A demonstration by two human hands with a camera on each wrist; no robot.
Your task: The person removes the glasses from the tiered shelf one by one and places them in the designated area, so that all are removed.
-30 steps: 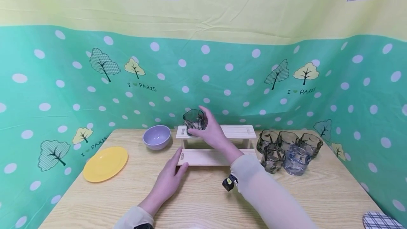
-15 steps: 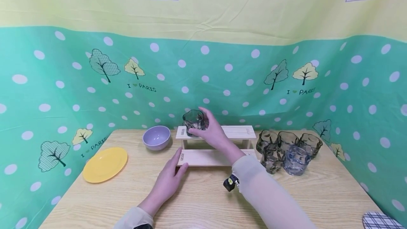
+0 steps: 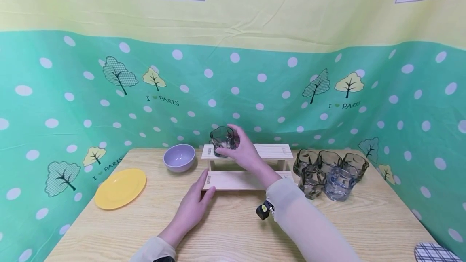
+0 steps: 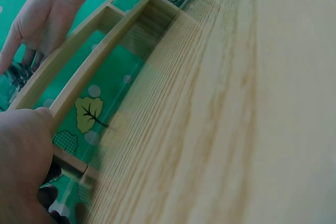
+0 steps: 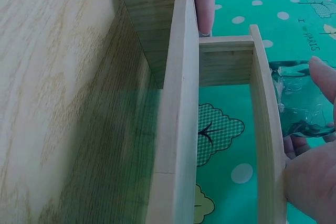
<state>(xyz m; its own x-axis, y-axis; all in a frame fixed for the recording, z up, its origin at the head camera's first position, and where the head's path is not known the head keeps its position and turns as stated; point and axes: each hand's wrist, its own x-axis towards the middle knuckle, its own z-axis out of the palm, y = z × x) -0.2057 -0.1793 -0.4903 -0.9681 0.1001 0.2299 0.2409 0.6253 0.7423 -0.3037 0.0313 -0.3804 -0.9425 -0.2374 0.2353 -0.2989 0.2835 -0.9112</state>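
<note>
A two-tier wooden shelf rack [image 3: 236, 180] stands at the back of the table. On the left part of its upper board is a smoky, wavy-walled drinking glass [image 3: 223, 134], upright. My right hand [image 3: 247, 155] holds this glass from the right, thumb in front and fingers behind; the right wrist view shows the glass [image 5: 302, 100] beside the upper board. My left hand [image 3: 193, 203] grips the left end of the lower board. In the left wrist view, the left thumb lies along the board's edge, with the other left fingers [image 4: 47, 195] partly hidden below.
Several similar smoky glasses [image 3: 307, 161] and a bluish glass [image 3: 339, 185] stand grouped right of the rack. Left of it are a purple bowl [image 3: 179, 157] and a yellow plate [image 3: 121, 188]. A polka-dot curtain [image 3: 262, 92] hangs behind the table. Checked cloth [image 3: 435, 252] shows at the lower right.
</note>
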